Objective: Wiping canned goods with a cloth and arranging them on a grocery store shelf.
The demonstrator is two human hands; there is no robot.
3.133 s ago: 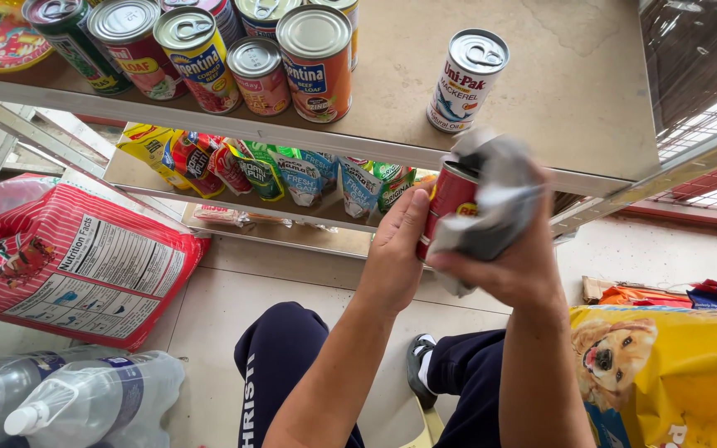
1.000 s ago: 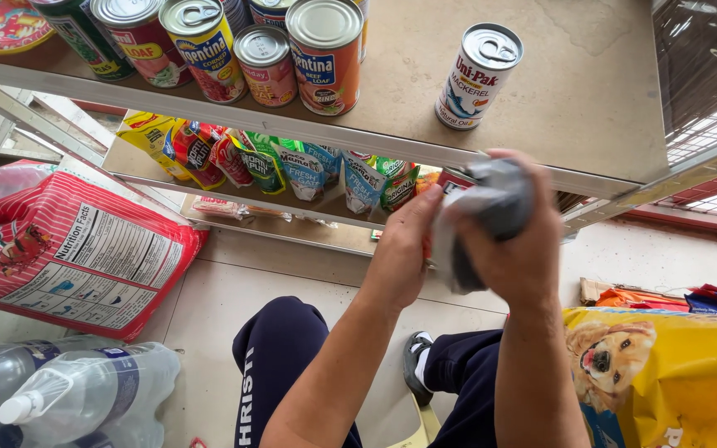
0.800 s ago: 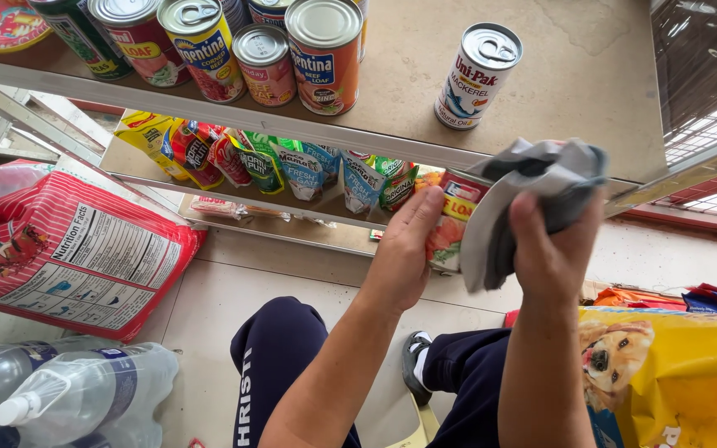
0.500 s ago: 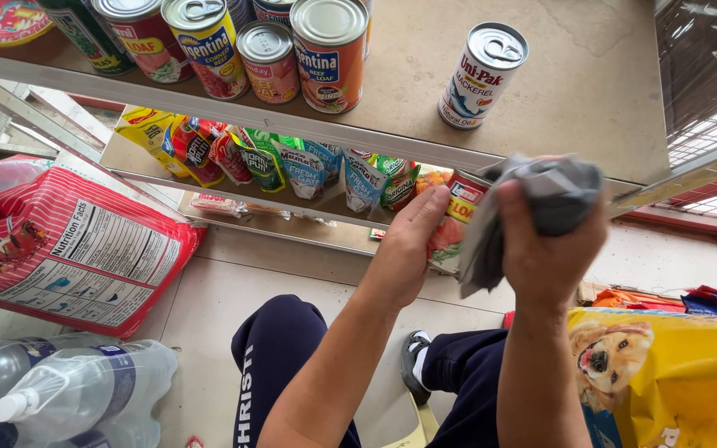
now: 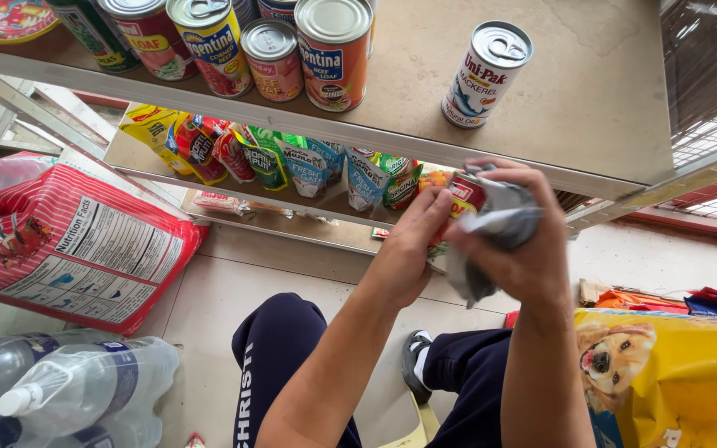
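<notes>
My left hand (image 5: 408, 249) grips a red-labelled can (image 5: 463, 197) from its left side, just below the front edge of the top shelf (image 5: 591, 108). Pressed over the can's right side is a crumpled grey cloth (image 5: 499, 226), which my right hand (image 5: 516, 241) clutches. Most of the can is hidden by the cloth and fingers. Both forearms rise from the bottom of the view.
Several cans (image 5: 334, 50) stand in a group on the top shelf, with one white can (image 5: 485, 75) apart to the right. Colourful pouches (image 5: 292, 162) line the shelf below. A red sack (image 5: 85, 249), water bottles (image 5: 76, 390) and a yellow pet-food bag (image 5: 665, 373) lie around my legs.
My right hand lifted the cloth off to the right, baring the can's label, then brought it back down over the can. The left hand kept its hold.
</notes>
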